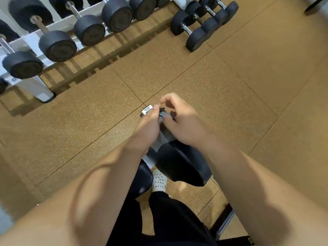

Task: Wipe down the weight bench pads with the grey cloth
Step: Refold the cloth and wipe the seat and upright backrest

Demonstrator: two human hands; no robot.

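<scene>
— Where's the cloth?
— Bunched between both hands, above the pad end nearest them.
— Grip?
— Left hand closed on it; right hand pinching. Pad runs back toward the person.

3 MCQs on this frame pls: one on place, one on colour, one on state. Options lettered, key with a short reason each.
1. Where are the loose dumbbells not on the rack?
A. on the floor, upper right
B. on the bench pad
C. beside the shoe

2. What colour is the cloth?
A. white
B. grey
C. orange

3. What are the hands doing?
A. both hang free
B. only the right hand holds the cloth
C. left hand and right hand both hold the cloth over the bench pad

Key: 1 A, they sit on the brown floor right of the rack. 2 B, grey fabric shows between the hands. 3 C, both hands pinch the cloth.
</scene>
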